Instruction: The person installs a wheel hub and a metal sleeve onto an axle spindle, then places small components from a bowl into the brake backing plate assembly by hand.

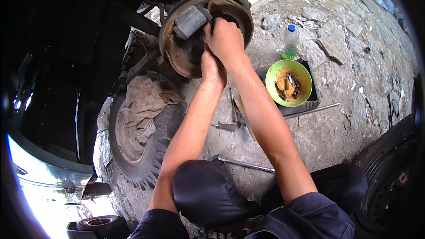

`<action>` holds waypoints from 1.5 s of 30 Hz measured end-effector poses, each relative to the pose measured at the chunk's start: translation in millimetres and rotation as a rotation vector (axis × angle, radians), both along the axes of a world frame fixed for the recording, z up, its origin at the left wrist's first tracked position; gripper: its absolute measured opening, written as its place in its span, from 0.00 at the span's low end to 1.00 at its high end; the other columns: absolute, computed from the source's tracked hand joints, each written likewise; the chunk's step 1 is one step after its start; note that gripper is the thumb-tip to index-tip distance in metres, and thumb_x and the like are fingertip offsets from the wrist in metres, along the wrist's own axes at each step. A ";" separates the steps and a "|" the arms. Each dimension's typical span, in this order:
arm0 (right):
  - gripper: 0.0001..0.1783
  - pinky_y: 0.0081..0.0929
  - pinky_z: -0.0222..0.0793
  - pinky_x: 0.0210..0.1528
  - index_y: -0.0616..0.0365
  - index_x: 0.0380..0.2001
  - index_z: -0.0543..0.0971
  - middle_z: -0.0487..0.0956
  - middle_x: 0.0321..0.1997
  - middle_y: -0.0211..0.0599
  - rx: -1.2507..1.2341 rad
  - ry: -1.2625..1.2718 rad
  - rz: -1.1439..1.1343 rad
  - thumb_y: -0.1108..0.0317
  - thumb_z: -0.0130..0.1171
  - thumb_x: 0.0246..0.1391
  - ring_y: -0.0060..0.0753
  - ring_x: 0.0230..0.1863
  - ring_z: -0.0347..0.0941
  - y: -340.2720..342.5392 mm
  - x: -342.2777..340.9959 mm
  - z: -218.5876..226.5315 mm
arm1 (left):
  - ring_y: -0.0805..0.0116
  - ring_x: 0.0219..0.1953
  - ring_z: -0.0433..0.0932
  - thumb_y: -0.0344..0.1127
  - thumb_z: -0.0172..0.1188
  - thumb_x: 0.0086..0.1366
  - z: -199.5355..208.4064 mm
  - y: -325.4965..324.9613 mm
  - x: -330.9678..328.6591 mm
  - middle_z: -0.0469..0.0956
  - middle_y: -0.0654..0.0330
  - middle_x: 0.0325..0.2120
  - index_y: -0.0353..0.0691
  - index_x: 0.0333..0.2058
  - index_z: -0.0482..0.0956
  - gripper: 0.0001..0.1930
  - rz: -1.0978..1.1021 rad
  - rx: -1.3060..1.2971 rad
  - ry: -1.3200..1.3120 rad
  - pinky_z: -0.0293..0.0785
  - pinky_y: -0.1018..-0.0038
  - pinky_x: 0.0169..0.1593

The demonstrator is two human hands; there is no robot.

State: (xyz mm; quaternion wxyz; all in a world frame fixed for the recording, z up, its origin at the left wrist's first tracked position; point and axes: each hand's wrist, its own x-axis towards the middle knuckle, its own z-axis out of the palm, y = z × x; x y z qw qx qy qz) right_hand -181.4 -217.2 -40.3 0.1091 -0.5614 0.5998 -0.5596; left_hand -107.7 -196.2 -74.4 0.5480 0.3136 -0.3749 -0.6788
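Observation:
A rusty round brake backing plate faces me at the top middle, on the vehicle's axle. On its upper left sits a grey curved block that looks like a brake shoe. My right hand is at the plate's right half, its fingers curled in toward the hub area; whatever they grip is hidden. Just below and left of it, my left hand reaches up against the plate's lower part. The left fingers are mostly covered by the right hand and wrist.
Right of the plate, a green bowl holds small metal parts, beside a bottle of green liquid. A screwdriver, a metal bar and a thin rod lie on stony ground. A tyre with a cloth lies left.

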 end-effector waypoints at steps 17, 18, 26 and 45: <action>0.17 0.53 0.73 0.43 0.67 0.28 0.80 0.80 0.29 0.60 0.038 -0.140 0.027 0.61 0.57 0.59 0.65 0.37 0.78 -2.0 -2.7 0.6 | 0.66 0.59 0.72 0.44 0.35 0.76 3.1 1.4 -3.5 0.70 0.60 0.58 0.43 0.65 0.62 0.24 0.052 0.034 -0.039 0.69 0.67 0.61; 0.16 0.53 0.73 0.43 0.68 0.28 0.79 0.80 0.29 0.60 0.032 -0.136 0.011 0.62 0.57 0.59 0.66 0.37 0.77 -0.5 -1.4 1.9 | 0.66 0.59 0.71 0.44 0.35 0.76 2.3 1.1 -2.8 0.70 0.60 0.58 0.43 0.65 0.62 0.24 0.063 0.038 -0.033 0.68 0.67 0.61; 0.13 0.54 0.76 0.41 0.71 0.31 0.77 0.80 0.30 0.65 -0.092 -0.096 0.073 0.68 0.55 0.59 0.68 0.36 0.78 -4.9 -1.8 1.3 | 0.64 0.60 0.70 0.44 0.35 0.76 2.1 1.1 -1.1 0.69 0.59 0.60 0.43 0.66 0.60 0.24 0.052 0.025 -0.040 0.68 0.67 0.62; 0.15 0.51 0.75 0.41 0.71 0.26 0.79 0.79 0.29 0.64 -0.048 -0.167 0.080 0.67 0.57 0.57 0.66 0.36 0.78 -5.9 -1.8 -0.7 | 0.65 0.59 0.71 0.42 0.35 0.75 4.7 3.3 -3.2 0.69 0.59 0.59 0.42 0.65 0.60 0.24 0.038 0.028 -0.058 0.68 0.66 0.61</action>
